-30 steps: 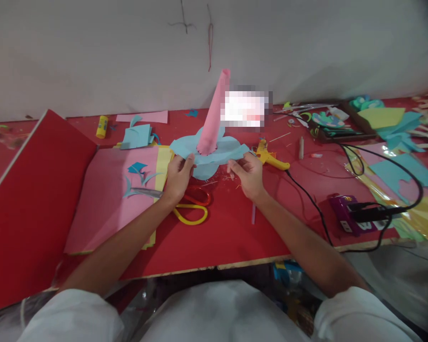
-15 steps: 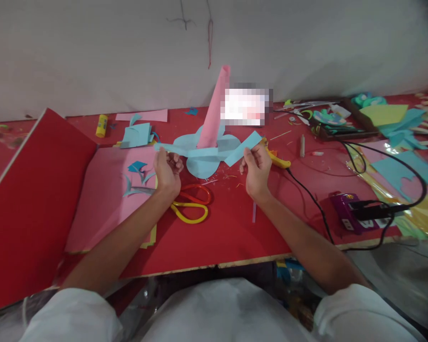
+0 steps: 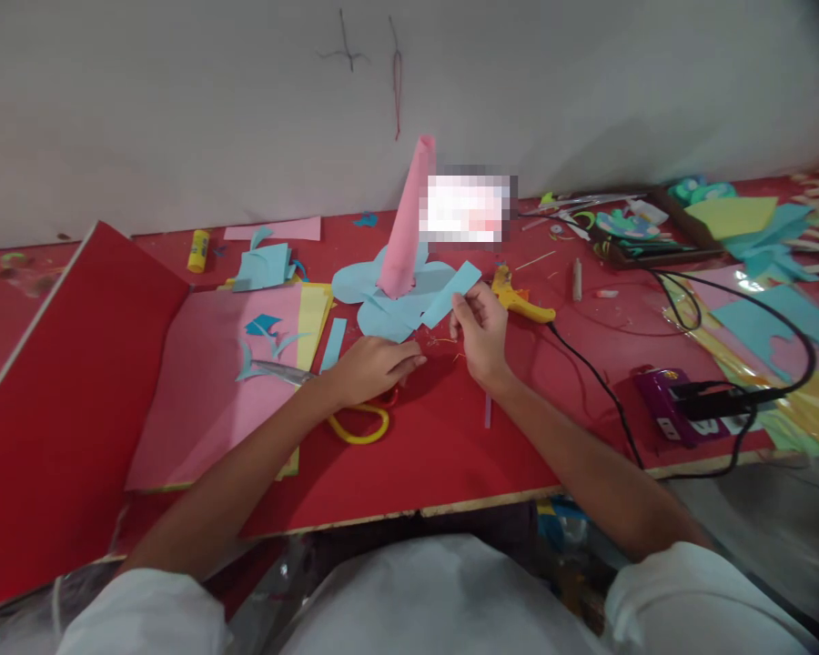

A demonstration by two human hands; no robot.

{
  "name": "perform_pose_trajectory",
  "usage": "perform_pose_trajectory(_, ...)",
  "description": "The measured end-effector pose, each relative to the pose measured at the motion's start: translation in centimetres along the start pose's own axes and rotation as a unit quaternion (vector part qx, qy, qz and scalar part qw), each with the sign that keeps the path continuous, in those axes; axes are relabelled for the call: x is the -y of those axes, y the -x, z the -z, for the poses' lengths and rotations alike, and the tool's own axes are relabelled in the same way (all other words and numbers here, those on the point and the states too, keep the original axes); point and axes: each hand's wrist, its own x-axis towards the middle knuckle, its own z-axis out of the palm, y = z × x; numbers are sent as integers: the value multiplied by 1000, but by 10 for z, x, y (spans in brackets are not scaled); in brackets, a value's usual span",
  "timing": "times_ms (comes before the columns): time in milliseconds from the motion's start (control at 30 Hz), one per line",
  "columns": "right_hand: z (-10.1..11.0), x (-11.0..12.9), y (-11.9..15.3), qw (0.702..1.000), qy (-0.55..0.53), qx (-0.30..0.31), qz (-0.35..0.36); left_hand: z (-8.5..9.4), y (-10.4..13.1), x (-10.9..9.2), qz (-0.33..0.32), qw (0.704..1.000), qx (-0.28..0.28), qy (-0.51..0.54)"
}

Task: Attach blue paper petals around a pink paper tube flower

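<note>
A pink paper cone [image 3: 404, 227] stands on a light blue, petal-shaped paper base [image 3: 361, 280] on the red table. My right hand [image 3: 483, 335] pinches a light blue paper strip [image 3: 450, 296] at the right side of the base. My left hand [image 3: 379, 368] lies just in front of the base, above the scissors, with nothing visible between its slightly parted fingers. Another light blue strip [image 3: 333, 346] rests left of the base. The scissors' yellow handle [image 3: 360, 438] shows below my left wrist; their blades point left over pink paper.
A yellow glue gun [image 3: 527, 307] with a black cable lies right of my right hand. Pink and yellow sheets [image 3: 211, 400] and a glue stick [image 3: 197, 251] are on the left. Farther right are a purple box [image 3: 679, 409] and a dark tray [image 3: 696, 223] of craft pieces.
My left hand has let go of its light blue strip and moved down and right, over the scissors. My right hand has shifted slightly left with the other strip.
</note>
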Motion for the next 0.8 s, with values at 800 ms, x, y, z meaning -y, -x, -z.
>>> perform_pose_trajectory(800, 0, 0, 3, 999, 9, 36, -3, 12, -6, 67, 146, 911, -384, 37)
